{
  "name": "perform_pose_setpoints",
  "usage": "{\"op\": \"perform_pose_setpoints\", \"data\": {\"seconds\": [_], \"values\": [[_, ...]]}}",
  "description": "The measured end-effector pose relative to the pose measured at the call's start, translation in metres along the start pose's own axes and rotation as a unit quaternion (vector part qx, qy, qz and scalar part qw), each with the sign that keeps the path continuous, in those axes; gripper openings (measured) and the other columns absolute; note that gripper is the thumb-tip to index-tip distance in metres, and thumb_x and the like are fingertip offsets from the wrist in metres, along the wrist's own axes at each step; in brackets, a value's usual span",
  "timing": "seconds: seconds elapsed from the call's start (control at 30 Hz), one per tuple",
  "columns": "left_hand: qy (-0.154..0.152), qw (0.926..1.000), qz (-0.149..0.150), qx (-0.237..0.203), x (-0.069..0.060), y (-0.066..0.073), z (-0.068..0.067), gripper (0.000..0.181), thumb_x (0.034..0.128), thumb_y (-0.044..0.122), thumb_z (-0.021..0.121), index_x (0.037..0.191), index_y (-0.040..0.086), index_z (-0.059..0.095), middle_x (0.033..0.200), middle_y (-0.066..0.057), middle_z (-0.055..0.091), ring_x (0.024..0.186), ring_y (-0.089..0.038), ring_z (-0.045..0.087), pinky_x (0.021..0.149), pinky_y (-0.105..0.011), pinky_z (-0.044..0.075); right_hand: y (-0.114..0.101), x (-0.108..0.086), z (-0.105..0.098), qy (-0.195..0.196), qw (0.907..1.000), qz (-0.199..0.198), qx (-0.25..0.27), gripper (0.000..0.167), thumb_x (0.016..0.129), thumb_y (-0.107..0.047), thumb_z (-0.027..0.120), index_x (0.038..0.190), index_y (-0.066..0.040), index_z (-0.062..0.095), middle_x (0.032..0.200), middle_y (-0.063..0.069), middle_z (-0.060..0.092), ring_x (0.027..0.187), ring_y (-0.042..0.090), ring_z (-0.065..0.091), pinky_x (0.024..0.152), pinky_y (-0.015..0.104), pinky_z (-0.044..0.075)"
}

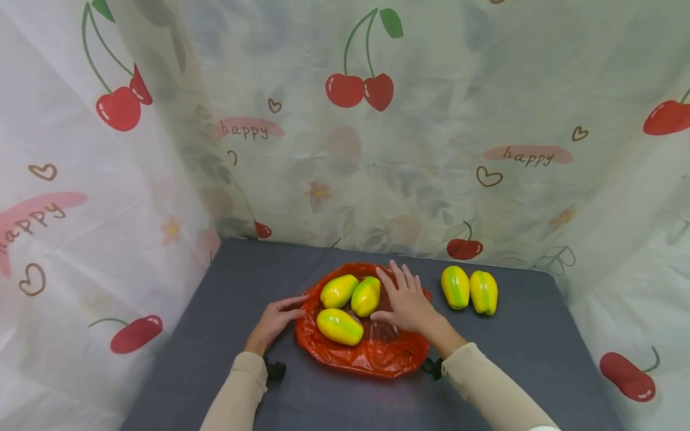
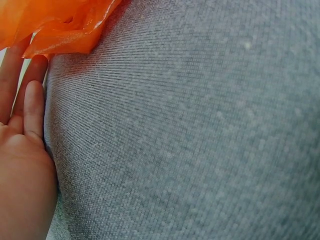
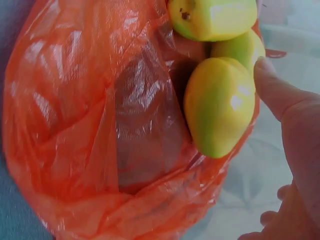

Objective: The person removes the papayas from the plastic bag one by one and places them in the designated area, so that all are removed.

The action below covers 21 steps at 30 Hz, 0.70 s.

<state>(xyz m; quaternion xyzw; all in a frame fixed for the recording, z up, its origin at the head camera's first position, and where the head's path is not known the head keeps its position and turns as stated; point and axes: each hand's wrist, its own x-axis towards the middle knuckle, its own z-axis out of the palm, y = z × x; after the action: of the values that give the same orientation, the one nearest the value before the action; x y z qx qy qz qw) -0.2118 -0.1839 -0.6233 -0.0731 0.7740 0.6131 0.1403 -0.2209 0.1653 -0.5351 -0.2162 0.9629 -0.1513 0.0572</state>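
A red plastic bag lies spread open on the dark table, with three glossy yellow-green fruits that look like papayas inside it: one fruit at the front, one at the back left and one beside it. At the bag's left rim my left hand touches the plastic with fairly straight fingers. The left wrist view has its fingertips partly hidden by the plastic. Over the bag's right side my right hand spreads its fingers, holding nothing. Its thumb appears close to the fruits in the right wrist view.
Two more yellow-green fruits, a left one and a right one, stand side by side to the right of the bag. A cherry-printed curtain hangs behind the table and along both sides.
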Motion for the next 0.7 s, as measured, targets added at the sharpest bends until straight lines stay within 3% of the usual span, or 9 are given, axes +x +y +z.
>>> {"op": "perform_pose_setpoints", "data": {"seconds": [0.43,0.7], "values": [[-0.006,0.9999,0.007,-0.006,0.001,-0.002,-0.001,0.040,0.0912,0.030,0.076,0.131,0.031,0.071,0.149,-0.001,0.060,0.149,-0.028,0.043,0.125,-0.057,0.030,-0.008,0.012,0.014,-0.024,0.9975,-0.020,0.063,0.102,0.087,-0.041,0.079,0.165,-0.020,0.017,0.172,0.019,0.004,0.156,0.050,0.010,0.119,0.070,0.028],[-0.006,0.9999,0.010,0.002,0.002,-0.004,-0.001,0.040,0.0912,0.032,0.076,0.131,0.033,0.071,0.149,-0.001,0.059,0.149,-0.028,0.043,0.125,-0.057,0.029,-0.010,0.021,0.025,-0.035,0.9961,-0.021,0.078,0.096,0.087,-0.037,0.080,0.163,-0.022,0.023,0.170,0.017,0.014,0.154,0.044,0.019,0.116,0.064,0.038]]}}
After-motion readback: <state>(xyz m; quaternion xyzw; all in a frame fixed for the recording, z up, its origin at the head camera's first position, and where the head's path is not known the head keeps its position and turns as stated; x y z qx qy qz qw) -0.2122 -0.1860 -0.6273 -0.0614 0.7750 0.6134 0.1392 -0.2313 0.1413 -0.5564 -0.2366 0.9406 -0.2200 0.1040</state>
